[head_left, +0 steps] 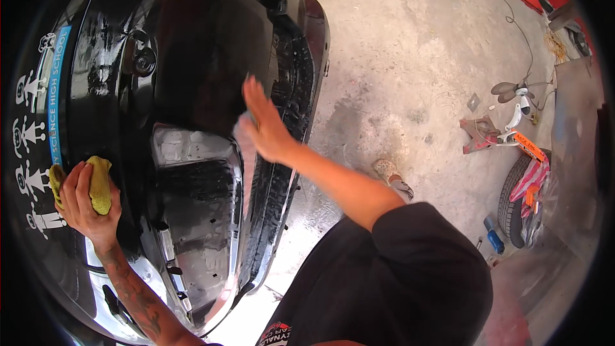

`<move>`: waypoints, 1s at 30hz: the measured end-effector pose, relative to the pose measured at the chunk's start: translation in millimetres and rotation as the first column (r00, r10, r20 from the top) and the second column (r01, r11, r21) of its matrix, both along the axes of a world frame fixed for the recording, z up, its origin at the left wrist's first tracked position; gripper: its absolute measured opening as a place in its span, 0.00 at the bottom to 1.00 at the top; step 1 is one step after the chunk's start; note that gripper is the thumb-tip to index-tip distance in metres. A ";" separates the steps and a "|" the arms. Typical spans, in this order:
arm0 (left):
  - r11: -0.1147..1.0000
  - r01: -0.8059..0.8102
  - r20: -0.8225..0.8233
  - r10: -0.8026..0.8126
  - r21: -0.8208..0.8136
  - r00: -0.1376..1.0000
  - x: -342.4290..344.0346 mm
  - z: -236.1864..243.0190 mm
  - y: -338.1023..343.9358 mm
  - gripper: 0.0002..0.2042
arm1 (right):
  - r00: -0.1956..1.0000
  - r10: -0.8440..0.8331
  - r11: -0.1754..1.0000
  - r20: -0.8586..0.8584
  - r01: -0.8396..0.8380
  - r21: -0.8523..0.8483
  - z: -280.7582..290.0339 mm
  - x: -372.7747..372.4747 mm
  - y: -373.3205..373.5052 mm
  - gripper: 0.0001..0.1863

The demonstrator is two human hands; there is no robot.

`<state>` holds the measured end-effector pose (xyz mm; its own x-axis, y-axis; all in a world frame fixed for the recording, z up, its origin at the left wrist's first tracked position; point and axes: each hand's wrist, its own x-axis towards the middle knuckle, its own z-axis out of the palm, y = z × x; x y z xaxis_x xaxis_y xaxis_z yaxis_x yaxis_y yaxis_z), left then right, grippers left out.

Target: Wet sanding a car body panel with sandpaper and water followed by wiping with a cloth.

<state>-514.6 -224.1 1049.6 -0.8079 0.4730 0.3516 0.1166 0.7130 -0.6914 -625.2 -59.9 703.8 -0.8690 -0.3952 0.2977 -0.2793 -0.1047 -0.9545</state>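
Note:
My left hand [83, 202] is closed around a yellow-green cloth [99, 186], resting on the dark glass of a black car beside white stick-figure stickers [32, 131] and a blue sticker strip [59, 96]. Over the car's glossy black rear panel [198, 57], my right hand [266, 128] is stretched out and blurred at the fingers. Something pale and smeared shows between its thumb and fingers, too unclear to name. Below that hand lies the recessed light opening [198, 192] of the car body. The bare, dark rear edge [298, 70] runs along its right side.
Concrete floor [391, 57] spreads to the right of the car. A floor jack [483, 134], a small fan [512, 93], a tyre [512, 198] with a striped cloth on it and a blue bottle [494, 238] are there. A cable [509, 19] trails across the floor.

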 end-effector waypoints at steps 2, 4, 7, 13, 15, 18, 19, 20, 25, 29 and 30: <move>0.999 0.013 0.010 -0.013 0.029 1.000 1.1 0.6 -2.3 0.19 | 0.998 0.052 0.997 -0.034 -0.049 0.064 -3.1 8.6 4.4 0.43; 1.000 0.010 0.007 -0.010 0.029 1.000 0.6 -0.2 -0.6 0.19 | 1.000 -0.022 0.998 -0.019 0.023 0.052 -0.8 -24.5 1.7 0.42; 1.000 0.011 0.003 -0.011 0.022 1.000 -1.6 -1.1 2.2 0.19 | 0.985 -0.163 0.977 0.052 0.168 -0.128 5.4 -107.6 -2.0 0.39; 1.000 -0.015 0.007 0.015 -0.006 1.000 4.6 4.3 -1.0 0.19 | 0.996 -0.064 0.983 0.061 0.073 -0.168 -11.9 -42.7 -8.6 0.37; 1.000 -0.013 0.006 0.013 -0.002 1.000 5.2 3.7 -3.5 0.19 | 0.997 -0.027 0.992 0.068 0.035 -0.118 -17.9 -24.4 -2.5 0.37; 1.000 -0.004 0.010 0.004 -0.008 1.000 2.3 1.2 -3.7 0.19 | 0.994 -0.066 0.987 0.089 0.078 -0.140 -24.3 -66.4 -6.5 0.38; 1.000 -0.009 0.007 0.009 -0.002 1.000 1.1 -0.4 -3.2 0.19 | 0.986 -0.132 0.966 0.100 0.150 -0.212 -27.5 -97.7 -9.5 0.39; 1.000 -0.019 0.002 0.019 0.000 1.000 1.4 -0.7 -3.0 0.19 | 0.984 -0.125 0.960 0.126 0.152 -0.235 -25.3 -131.8 -7.2 0.39; 1.000 -0.017 0.003 0.017 -0.008 1.000 3.0 -0.2 -6.0 0.20 | 0.960 -0.101 0.962 0.261 0.161 -0.220 13.5 -160.3 -1.7 0.38; 1.000 0.005 0.017 -0.005 0.007 1.000 -2.3 -0.7 -4.5 0.20 | 0.959 -0.252 0.964 -0.131 0.237 -0.124 59.2 -162.0 2.6 0.37; 1.000 0.003 0.020 -0.003 0.006 1.000 -0.3 0.5 -6.1 0.20 | 0.962 -0.207 0.977 -0.179 0.192 -0.097 68.5 -160.8 5.0 0.36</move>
